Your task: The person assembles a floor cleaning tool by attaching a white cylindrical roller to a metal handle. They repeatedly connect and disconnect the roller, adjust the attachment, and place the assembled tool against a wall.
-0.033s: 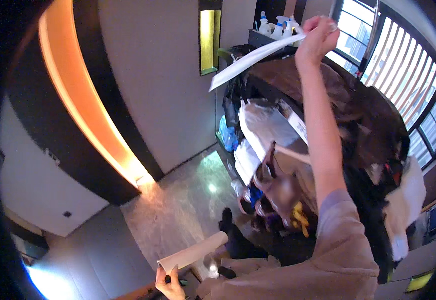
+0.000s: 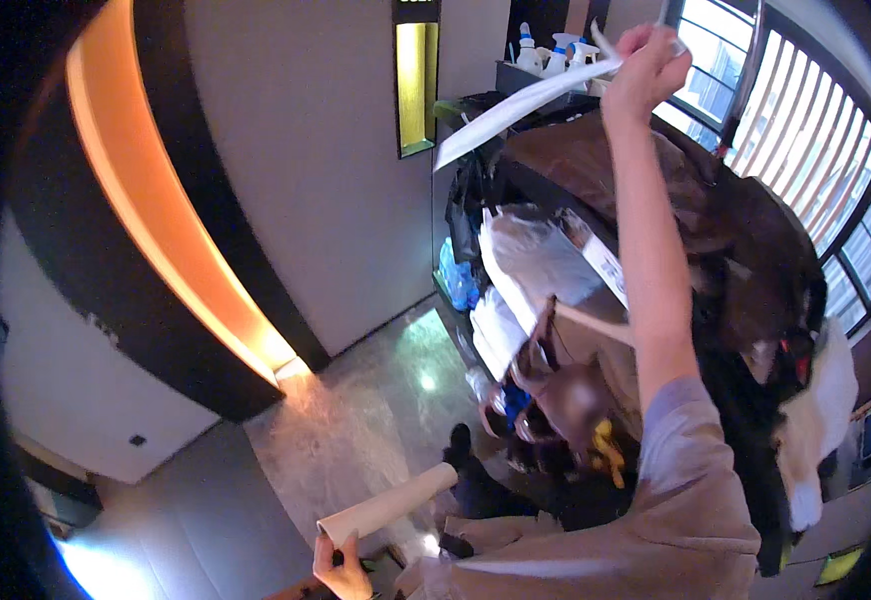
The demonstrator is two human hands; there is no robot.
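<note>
head: apparent roll (image 2: 388, 503) in left hand (image 2: 345, 572)

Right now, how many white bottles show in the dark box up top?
3 visible in the dark box: the left bottle, the middle bottle and the right bottle, nearest the right hand. More may be hidden inside.

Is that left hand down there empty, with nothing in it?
No, the left hand grips one end of a long, pale, roll-like thing.
</note>
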